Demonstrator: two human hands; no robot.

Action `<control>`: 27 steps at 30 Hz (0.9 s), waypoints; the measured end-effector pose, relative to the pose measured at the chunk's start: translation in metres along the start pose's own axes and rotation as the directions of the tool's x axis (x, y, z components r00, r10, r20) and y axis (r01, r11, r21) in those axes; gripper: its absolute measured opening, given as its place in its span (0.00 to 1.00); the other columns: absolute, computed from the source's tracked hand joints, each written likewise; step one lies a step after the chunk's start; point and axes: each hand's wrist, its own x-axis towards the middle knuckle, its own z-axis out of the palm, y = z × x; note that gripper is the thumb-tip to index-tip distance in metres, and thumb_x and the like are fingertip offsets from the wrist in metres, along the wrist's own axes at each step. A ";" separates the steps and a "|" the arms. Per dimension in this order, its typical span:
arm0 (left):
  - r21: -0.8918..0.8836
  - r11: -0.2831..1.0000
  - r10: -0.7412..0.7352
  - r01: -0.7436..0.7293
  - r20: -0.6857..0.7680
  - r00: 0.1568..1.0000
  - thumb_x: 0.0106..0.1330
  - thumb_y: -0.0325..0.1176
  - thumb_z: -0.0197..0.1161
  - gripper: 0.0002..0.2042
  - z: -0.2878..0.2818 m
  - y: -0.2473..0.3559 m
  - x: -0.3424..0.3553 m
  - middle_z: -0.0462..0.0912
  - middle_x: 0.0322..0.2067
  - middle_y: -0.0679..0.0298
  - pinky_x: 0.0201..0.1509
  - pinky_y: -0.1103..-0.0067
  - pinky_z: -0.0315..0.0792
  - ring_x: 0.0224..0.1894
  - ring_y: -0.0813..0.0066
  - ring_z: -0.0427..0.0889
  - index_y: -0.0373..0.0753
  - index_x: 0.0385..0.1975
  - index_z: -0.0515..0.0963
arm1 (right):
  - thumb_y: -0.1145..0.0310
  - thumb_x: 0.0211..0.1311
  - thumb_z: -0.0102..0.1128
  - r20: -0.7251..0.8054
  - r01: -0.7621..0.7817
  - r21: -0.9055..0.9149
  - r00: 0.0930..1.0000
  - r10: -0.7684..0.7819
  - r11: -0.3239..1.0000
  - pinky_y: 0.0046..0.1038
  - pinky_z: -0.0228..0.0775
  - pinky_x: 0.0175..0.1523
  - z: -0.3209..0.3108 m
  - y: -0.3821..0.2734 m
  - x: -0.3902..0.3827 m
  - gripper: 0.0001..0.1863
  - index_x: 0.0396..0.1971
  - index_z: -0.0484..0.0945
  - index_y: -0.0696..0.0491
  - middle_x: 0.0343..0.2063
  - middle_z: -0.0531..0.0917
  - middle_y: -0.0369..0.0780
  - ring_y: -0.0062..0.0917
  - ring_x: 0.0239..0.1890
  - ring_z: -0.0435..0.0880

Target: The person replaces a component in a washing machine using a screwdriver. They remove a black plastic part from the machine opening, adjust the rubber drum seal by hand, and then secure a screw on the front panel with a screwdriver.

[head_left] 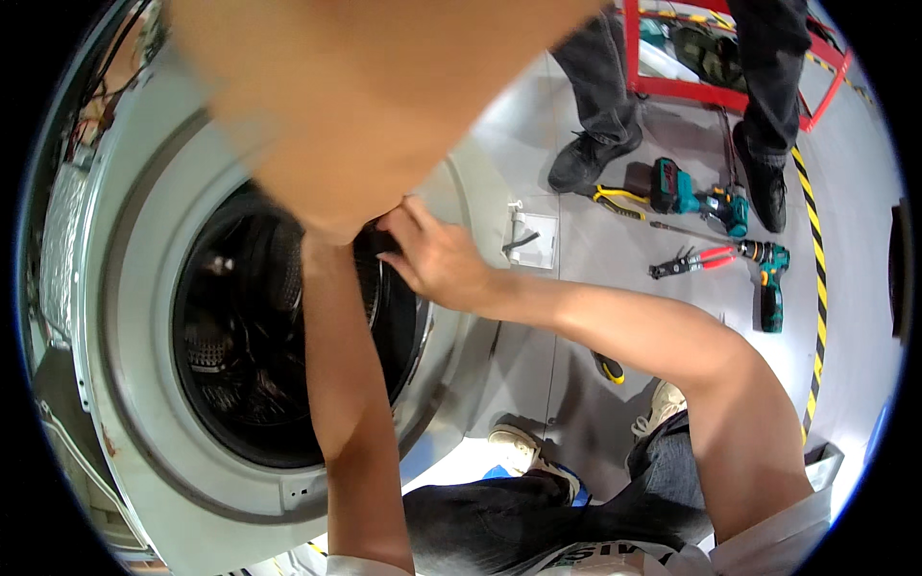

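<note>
A grey washing-machine front (130, 288) fills the left, its round opening lined by a black rubber seal (248, 446) around a dark drum (245, 346). My right hand (423, 252) has curled fingers gripping the seal at the upper right of the opening. My left forearm (351, 384) reaches up through the middle; the hand at its end is hidden behind a large, blurred tan shape (355, 106) that covers the top of the view, too smeared to identify.
Another person's legs (768, 86) stand before a red cart (691, 93). On the floor lie two drills (770, 283), pliers (615, 202), a red-handled tool (711, 257), a yellow-handled tool (607, 368) and yellow-black tape (816, 307). A small white item (533, 250) is beside the machine.
</note>
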 end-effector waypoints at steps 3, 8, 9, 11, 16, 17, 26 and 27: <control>0.036 0.999 -0.010 0.006 0.112 0.994 0.57 0.26 0.60 0.02 0.006 0.011 -0.007 0.73 0.28 0.68 0.29 0.81 0.64 0.28 0.80 0.69 0.38 0.28 0.74 | 0.71 0.52 0.61 0.058 -0.028 0.018 0.998 0.026 0.999 0.36 0.72 0.37 -0.001 -0.001 -0.006 0.19 0.44 0.67 0.54 0.43 0.69 0.45 0.41 0.38 0.77; 0.097 0.995 -0.034 0.009 0.256 0.966 0.56 0.25 0.60 0.02 0.009 0.025 -0.015 0.73 0.27 0.69 0.28 0.81 0.63 0.26 0.81 0.68 0.38 0.26 0.75 | 0.71 0.53 0.58 0.018 -0.029 -0.014 0.999 0.030 0.999 0.38 0.73 0.38 0.002 0.004 -0.006 0.22 0.48 0.62 0.56 0.42 0.67 0.46 0.41 0.39 0.76; 0.098 0.995 -0.037 0.010 0.277 0.960 0.56 0.24 0.60 0.02 0.007 0.024 -0.016 0.73 0.27 0.69 0.28 0.81 0.62 0.26 0.81 0.67 0.38 0.25 0.75 | 0.71 0.53 0.58 0.040 -0.046 -0.020 0.998 0.046 0.999 0.38 0.73 0.37 0.001 0.005 -0.007 0.23 0.48 0.62 0.56 0.42 0.67 0.46 0.41 0.38 0.76; -0.098 0.983 -0.119 0.158 0.325 0.938 0.55 0.25 0.61 0.02 -0.017 0.005 -0.021 0.74 0.27 0.69 0.28 0.82 0.63 0.27 0.81 0.68 0.39 0.27 0.75 | 0.72 0.52 0.58 -0.011 -0.030 0.029 0.999 0.031 0.999 0.36 0.72 0.35 0.005 0.001 -0.006 0.21 0.46 0.63 0.57 0.40 0.68 0.46 0.41 0.35 0.75; -0.450 0.796 -0.425 0.406 0.062 0.903 0.59 0.30 0.60 0.10 -0.007 0.017 -0.048 0.75 0.38 0.68 0.39 0.81 0.66 0.37 0.78 0.72 0.39 0.41 0.74 | 0.73 0.51 0.59 -0.091 -0.079 0.099 0.992 0.088 0.992 0.37 0.71 0.34 0.002 0.006 -0.006 0.20 0.42 0.63 0.56 0.38 0.68 0.45 0.42 0.33 0.76; -0.428 0.796 -0.432 0.428 0.093 0.897 0.62 0.32 0.58 0.13 -0.019 0.006 -0.051 0.75 0.42 0.65 0.45 0.78 0.67 0.43 0.74 0.72 0.38 0.45 0.72 | 0.73 0.50 0.59 -0.114 -0.087 0.122 0.988 0.101 0.989 0.37 0.71 0.34 0.004 0.005 -0.006 0.19 0.42 0.63 0.56 0.38 0.69 0.45 0.42 0.33 0.76; -0.339 0.793 -0.471 0.505 0.183 0.863 0.60 0.29 0.61 0.18 -0.035 0.020 -0.063 0.74 0.47 0.65 0.49 0.78 0.68 0.49 0.74 0.72 0.36 0.50 0.71 | 0.76 0.50 0.59 -0.097 -0.269 0.274 0.947 0.305 0.923 0.39 0.70 0.41 0.012 -0.011 0.002 0.20 0.42 0.63 0.56 0.38 0.69 0.45 0.43 0.40 0.74; -0.308 0.806 -0.460 0.505 0.210 0.863 0.59 0.28 0.62 0.19 -0.024 0.026 -0.060 0.74 0.46 0.65 0.49 0.78 0.68 0.49 0.74 0.71 0.36 0.51 0.70 | 0.76 0.50 0.59 -0.119 -0.270 0.281 0.942 0.313 0.921 0.39 0.70 0.41 0.011 -0.007 0.000 0.19 0.42 0.63 0.56 0.38 0.69 0.45 0.43 0.40 0.74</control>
